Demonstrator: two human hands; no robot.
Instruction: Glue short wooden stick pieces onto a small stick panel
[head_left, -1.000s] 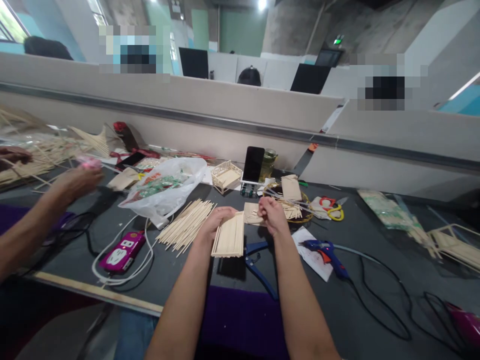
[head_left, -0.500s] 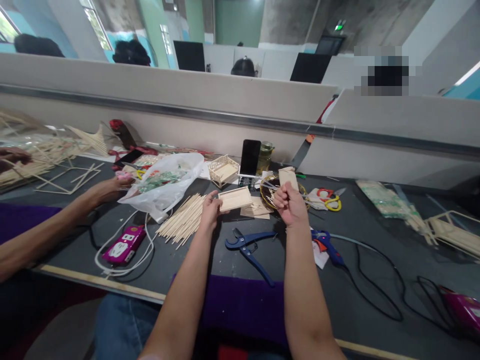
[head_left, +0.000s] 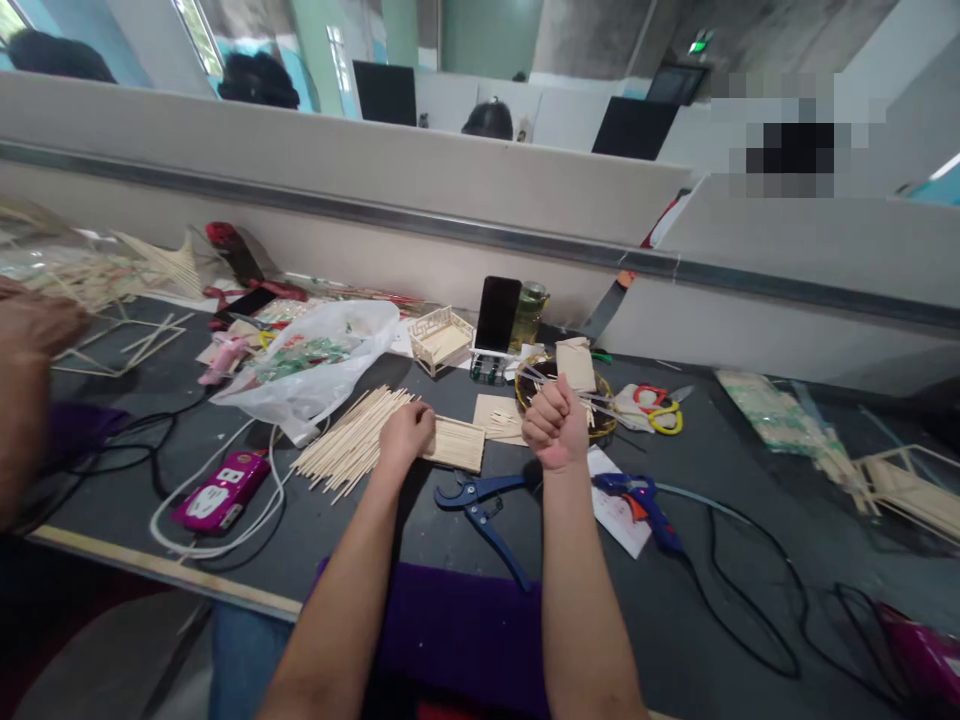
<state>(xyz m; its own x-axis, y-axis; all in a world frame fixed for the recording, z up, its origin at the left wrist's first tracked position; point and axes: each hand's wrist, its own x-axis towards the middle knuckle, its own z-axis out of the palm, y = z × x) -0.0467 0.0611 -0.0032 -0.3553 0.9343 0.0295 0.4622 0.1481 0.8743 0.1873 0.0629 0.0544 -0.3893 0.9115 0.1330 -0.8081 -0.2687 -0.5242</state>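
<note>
**Q.** Where does the stick panel (head_left: 457,442) lie, and what does each grip hold?

**A.** Between my two grips, right of the pile of loose sticks (head_left: 351,440) and beyond the blue cutter (head_left: 471,494) on the tabletop (head_left: 697,450). My left grip (head_left: 405,432), fingers curled in, has the panel's left end. My right grip (head_left: 556,425) is a loose fist, apart from the panel; whether anything is pinched inside, I cannot tell.

**Q.** How should the panel handle?

**A.** Light and fairly stiff, I judge, dry rather than slippery, yet fragile wherever slender sticks join. I would take it by the bordering edges, thumb opposite fingers, with little pressure, and avoid pressing on the thin slats at its middle.
</note>
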